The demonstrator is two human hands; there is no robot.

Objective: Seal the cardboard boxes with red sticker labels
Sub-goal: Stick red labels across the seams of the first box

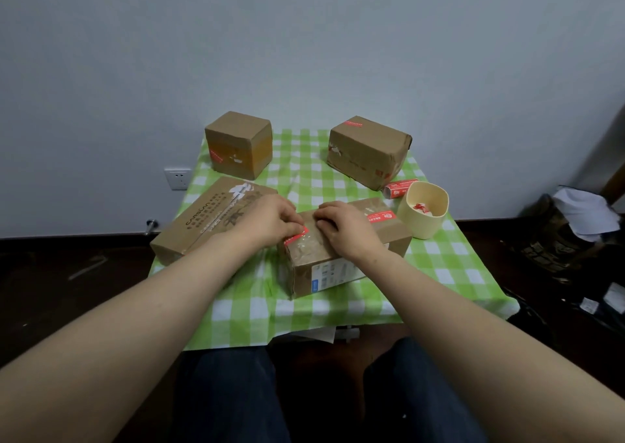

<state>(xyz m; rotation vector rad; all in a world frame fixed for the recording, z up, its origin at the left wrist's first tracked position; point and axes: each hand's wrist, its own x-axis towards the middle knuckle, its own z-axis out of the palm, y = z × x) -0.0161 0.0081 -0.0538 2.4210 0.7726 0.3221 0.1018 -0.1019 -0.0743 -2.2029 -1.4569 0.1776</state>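
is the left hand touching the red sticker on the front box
Touching. The head view shows the left hand with its fingertips pressed on the red sticker at the near end of the box, no gap visible.

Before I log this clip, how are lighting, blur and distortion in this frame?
Head view: dim, even light with soft shadows and no hard glare; only a faint sheen on the clear tape of the near box. Wide-angle stretch swells the forearms at the bottom edge. The left hand and right hand are slightly soft; box print is unreadable.
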